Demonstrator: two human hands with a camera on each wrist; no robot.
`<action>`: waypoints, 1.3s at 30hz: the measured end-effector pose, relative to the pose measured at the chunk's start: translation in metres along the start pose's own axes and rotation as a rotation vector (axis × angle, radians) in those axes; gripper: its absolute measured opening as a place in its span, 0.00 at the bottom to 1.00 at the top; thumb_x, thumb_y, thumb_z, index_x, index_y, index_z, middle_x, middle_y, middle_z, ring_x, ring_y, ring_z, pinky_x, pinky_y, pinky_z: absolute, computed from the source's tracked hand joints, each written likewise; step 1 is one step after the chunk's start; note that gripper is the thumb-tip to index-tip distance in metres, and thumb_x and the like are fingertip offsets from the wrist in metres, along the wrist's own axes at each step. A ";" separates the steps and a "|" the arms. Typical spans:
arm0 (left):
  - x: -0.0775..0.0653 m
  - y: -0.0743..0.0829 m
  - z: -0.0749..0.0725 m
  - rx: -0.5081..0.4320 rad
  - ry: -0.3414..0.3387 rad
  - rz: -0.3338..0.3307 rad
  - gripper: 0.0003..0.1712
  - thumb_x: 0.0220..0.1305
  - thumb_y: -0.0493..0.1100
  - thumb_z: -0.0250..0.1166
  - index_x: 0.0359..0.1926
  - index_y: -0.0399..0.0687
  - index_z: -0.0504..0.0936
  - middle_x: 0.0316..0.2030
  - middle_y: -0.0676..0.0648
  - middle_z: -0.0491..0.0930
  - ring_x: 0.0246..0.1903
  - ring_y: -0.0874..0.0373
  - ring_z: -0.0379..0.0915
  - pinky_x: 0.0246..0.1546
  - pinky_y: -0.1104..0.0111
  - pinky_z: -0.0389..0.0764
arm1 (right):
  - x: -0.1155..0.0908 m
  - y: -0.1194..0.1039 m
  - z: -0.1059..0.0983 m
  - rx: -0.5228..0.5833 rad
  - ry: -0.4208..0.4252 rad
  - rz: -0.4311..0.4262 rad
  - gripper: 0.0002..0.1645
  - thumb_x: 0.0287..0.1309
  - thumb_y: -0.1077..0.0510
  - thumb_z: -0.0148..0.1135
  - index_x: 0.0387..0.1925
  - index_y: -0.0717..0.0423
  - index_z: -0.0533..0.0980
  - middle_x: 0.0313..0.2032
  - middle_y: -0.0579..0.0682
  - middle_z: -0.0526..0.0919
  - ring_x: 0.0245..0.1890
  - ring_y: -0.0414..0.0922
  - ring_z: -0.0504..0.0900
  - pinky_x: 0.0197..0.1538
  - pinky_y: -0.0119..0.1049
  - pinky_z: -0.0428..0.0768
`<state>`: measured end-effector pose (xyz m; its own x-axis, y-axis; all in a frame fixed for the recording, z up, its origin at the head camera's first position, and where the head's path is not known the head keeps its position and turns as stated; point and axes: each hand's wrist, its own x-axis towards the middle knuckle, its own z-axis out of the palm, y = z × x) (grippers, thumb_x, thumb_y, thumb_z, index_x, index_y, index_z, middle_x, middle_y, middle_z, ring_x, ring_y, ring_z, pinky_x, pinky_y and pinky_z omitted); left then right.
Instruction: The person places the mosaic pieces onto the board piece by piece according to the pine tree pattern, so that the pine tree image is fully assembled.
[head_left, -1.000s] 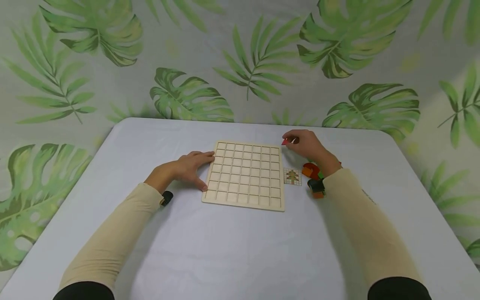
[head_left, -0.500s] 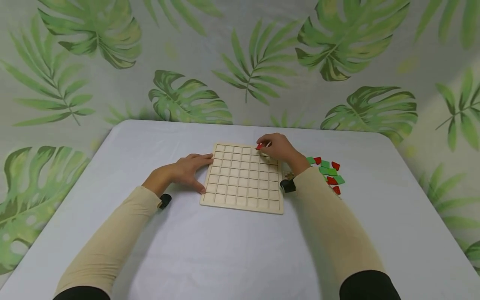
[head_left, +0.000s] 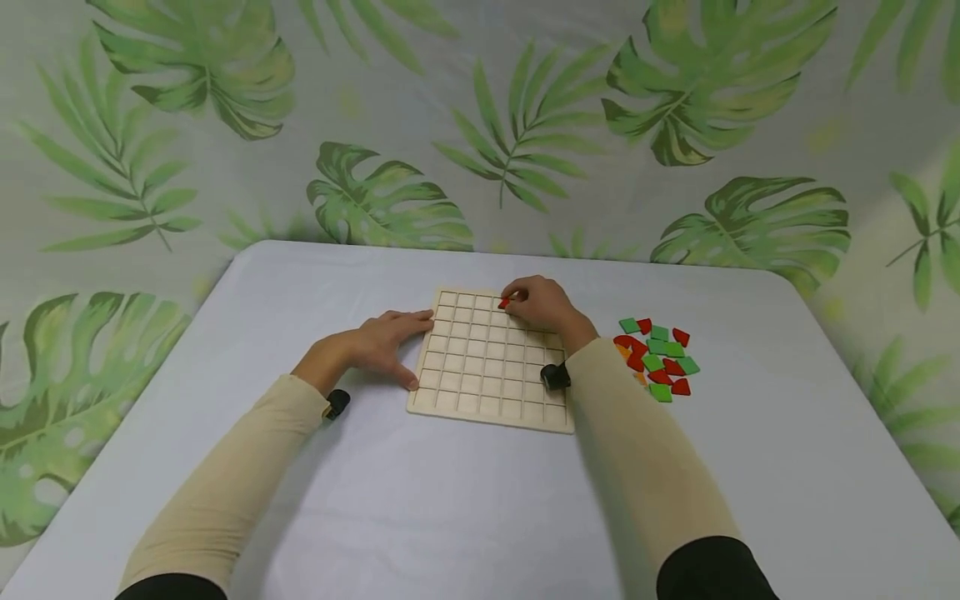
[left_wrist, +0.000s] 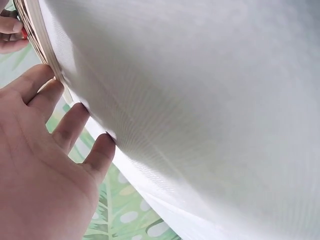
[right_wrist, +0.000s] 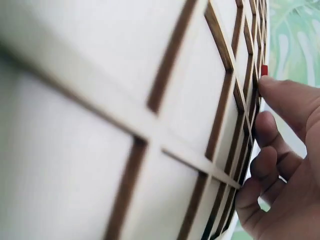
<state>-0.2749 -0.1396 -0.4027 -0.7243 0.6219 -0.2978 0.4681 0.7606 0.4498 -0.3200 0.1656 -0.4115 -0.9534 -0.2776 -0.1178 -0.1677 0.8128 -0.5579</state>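
A pale wooden grid board (head_left: 480, 367) with square recesses lies on the white table. My left hand (head_left: 375, 346) rests against its left edge, thumb and fingers spread. In the left wrist view the left hand (left_wrist: 55, 145) has its fingertips at the board's rim. Over the far row of squares my right hand (head_left: 542, 302) pinches a small red tile (head_left: 504, 303). The right wrist view shows this red tile (right_wrist: 264, 70) at the tip of the right hand's (right_wrist: 285, 150) thumb, near the board's far edge. Whether the tile sits in a recess I cannot tell.
Right of the board lies a loose spread of red, green and orange tiles, among them a green tile (head_left: 660, 392) and a red tile (head_left: 681, 387). A leaf-patterned cloth (head_left: 525, 125) hangs behind the white table (head_left: 420, 500).
My right hand has carried the red tile leftward from beyond the board's right edge to over its far row. The loose tiles have come into view. The left hand stays at the board.
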 end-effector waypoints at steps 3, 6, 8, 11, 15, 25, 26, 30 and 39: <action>0.000 0.000 0.001 0.016 0.000 -0.005 0.60 0.49 0.56 0.77 0.78 0.51 0.55 0.80 0.50 0.43 0.77 0.42 0.44 0.72 0.40 0.54 | 0.000 0.000 0.001 -0.008 0.000 -0.014 0.20 0.68 0.54 0.56 0.59 0.49 0.78 0.51 0.56 0.82 0.47 0.52 0.79 0.53 0.47 0.77; -0.001 0.001 0.000 0.028 0.004 0.002 0.59 0.50 0.56 0.77 0.78 0.50 0.55 0.80 0.50 0.44 0.77 0.42 0.45 0.72 0.40 0.55 | 0.000 0.001 0.001 0.010 -0.005 -0.012 0.21 0.69 0.54 0.55 0.61 0.48 0.77 0.52 0.56 0.81 0.49 0.52 0.78 0.53 0.48 0.77; -0.001 0.000 0.000 0.026 0.005 0.006 0.59 0.50 0.56 0.77 0.77 0.49 0.55 0.80 0.49 0.45 0.77 0.41 0.45 0.72 0.41 0.55 | -0.001 0.003 0.001 0.042 -0.018 -0.002 0.21 0.70 0.54 0.54 0.62 0.47 0.76 0.54 0.57 0.80 0.52 0.53 0.78 0.56 0.49 0.76; -0.001 0.000 0.000 0.024 0.003 0.014 0.59 0.50 0.56 0.77 0.77 0.48 0.56 0.80 0.48 0.45 0.77 0.41 0.46 0.72 0.40 0.55 | -0.002 0.006 0.000 0.090 -0.032 0.021 0.19 0.72 0.53 0.53 0.60 0.46 0.78 0.58 0.57 0.78 0.58 0.54 0.76 0.61 0.52 0.75; -0.001 -0.002 0.001 0.029 0.006 0.018 0.59 0.50 0.57 0.77 0.77 0.48 0.55 0.80 0.48 0.45 0.76 0.40 0.46 0.72 0.40 0.55 | -0.001 0.008 -0.001 0.121 -0.035 0.029 0.18 0.72 0.53 0.52 0.57 0.46 0.80 0.61 0.56 0.77 0.62 0.55 0.74 0.63 0.53 0.74; -0.001 -0.001 -0.001 0.026 0.014 0.025 0.59 0.49 0.58 0.77 0.77 0.48 0.56 0.80 0.48 0.46 0.76 0.40 0.47 0.71 0.40 0.55 | 0.001 0.006 -0.001 0.119 -0.028 0.018 0.17 0.71 0.53 0.54 0.55 0.46 0.82 0.59 0.54 0.79 0.58 0.53 0.76 0.61 0.52 0.75; -0.001 -0.001 -0.001 0.030 0.015 0.025 0.59 0.49 0.58 0.77 0.77 0.48 0.56 0.80 0.47 0.46 0.76 0.40 0.47 0.71 0.40 0.55 | 0.002 0.006 -0.001 0.114 -0.027 0.014 0.16 0.70 0.53 0.55 0.55 0.46 0.82 0.58 0.54 0.79 0.58 0.53 0.76 0.61 0.51 0.75; 0.001 -0.002 -0.001 0.039 0.022 0.030 0.60 0.49 0.58 0.77 0.77 0.48 0.57 0.80 0.48 0.47 0.76 0.40 0.48 0.70 0.40 0.56 | 0.003 0.006 -0.002 0.105 -0.028 0.002 0.17 0.70 0.52 0.56 0.55 0.47 0.82 0.57 0.54 0.80 0.57 0.53 0.77 0.60 0.51 0.76; 0.000 -0.002 -0.001 0.043 0.018 0.019 0.60 0.49 0.58 0.77 0.77 0.48 0.56 0.80 0.48 0.46 0.76 0.40 0.48 0.71 0.40 0.56 | 0.003 0.000 0.001 0.096 -0.009 0.022 0.16 0.68 0.53 0.59 0.53 0.48 0.83 0.50 0.55 0.82 0.44 0.50 0.78 0.47 0.43 0.77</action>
<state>-0.2760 -0.1409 -0.4028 -0.7240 0.6330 -0.2741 0.5029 0.7564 0.4184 -0.3223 0.1645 -0.4126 -0.9541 -0.2658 -0.1380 -0.1221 0.7661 -0.6310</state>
